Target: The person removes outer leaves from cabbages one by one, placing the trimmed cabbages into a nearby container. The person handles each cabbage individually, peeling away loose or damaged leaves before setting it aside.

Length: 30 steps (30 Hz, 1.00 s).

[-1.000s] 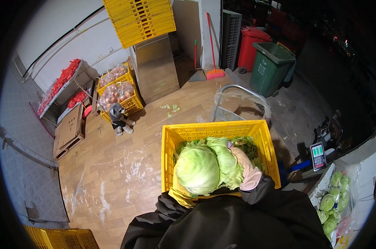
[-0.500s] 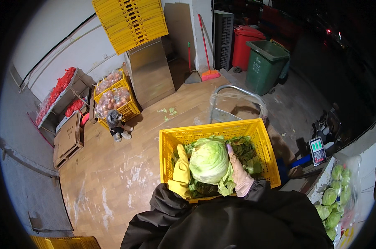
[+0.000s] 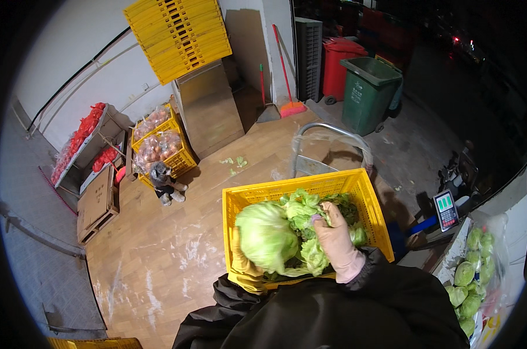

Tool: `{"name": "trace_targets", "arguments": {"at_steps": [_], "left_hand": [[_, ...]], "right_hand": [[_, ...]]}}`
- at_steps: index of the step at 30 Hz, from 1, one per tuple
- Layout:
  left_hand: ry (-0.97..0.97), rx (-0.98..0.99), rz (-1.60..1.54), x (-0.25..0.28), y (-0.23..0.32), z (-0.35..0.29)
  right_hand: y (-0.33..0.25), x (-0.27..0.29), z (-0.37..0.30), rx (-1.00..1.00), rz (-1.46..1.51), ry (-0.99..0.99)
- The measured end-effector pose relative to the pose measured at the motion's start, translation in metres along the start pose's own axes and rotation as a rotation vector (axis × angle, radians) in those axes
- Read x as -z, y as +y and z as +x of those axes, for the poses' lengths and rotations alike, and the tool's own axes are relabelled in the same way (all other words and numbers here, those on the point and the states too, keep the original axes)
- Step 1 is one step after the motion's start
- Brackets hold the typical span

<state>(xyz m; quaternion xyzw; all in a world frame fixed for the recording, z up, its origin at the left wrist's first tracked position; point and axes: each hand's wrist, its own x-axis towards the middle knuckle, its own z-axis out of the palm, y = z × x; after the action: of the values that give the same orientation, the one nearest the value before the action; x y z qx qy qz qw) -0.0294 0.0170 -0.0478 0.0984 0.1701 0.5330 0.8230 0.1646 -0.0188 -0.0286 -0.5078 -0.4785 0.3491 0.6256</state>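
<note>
Head view, lower centre: the yellow-gloved left hand (image 3: 245,266) cups a round pale-green lettuce (image 3: 267,235), seemingly supporting it over a yellow plastic crate (image 3: 377,220); the beige-gloved right hand (image 3: 335,239) curls, its hold unclear.

Gloved hands (image 3: 340,249), lettuce (image 3: 267,237) in left, leaves (image 3: 314,256) in yellow crate (image 3: 372,210)

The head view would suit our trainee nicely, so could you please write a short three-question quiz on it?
1. Multiple choice: which gloved hand holds the lettuce head? A, left; B, right; C, both.
2. True or false: the right hand wears a blue glove.
3. Short answer: what colour is the wheelie bin standing partly in front of the red wheelie bin?

Key: 1 A, left hand; 2 false, a pinkish-beige glove; 3 green.
</note>
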Motion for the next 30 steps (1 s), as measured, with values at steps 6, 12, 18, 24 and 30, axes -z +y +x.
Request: {"name": "trace_targets", "arguments": {"at_steps": [6, 12, 18, 24, 30], "left_hand": [[-0.023, -0.312, 0.970, 0.004, 0.021, 0.013], [-0.075, 0.017, -0.141, -0.007, 0.023, -0.006], [-0.067, -0.012, 0.410, 0.004, 0.017, 0.019], [0.046, 0.069, 0.132, 0.006, 0.014, 0.020], [0.049, 0.150, -0.058, 0.000, 0.005, 0.009]], "right_hand": [[0.006, 0.012, 0.013, -0.007, 0.047, 0.149], [0.037, 0.007, 0.018, -0.253, -0.365, -0.420], [0.016, -0.005, 0.027, 0.077, 0.048, -0.690], [-0.004, -0.024, 0.015, -0.370, 0.282, -0.298], [-0.032, 0.015, 0.021, 0.339, -0.453, -0.506]]}}
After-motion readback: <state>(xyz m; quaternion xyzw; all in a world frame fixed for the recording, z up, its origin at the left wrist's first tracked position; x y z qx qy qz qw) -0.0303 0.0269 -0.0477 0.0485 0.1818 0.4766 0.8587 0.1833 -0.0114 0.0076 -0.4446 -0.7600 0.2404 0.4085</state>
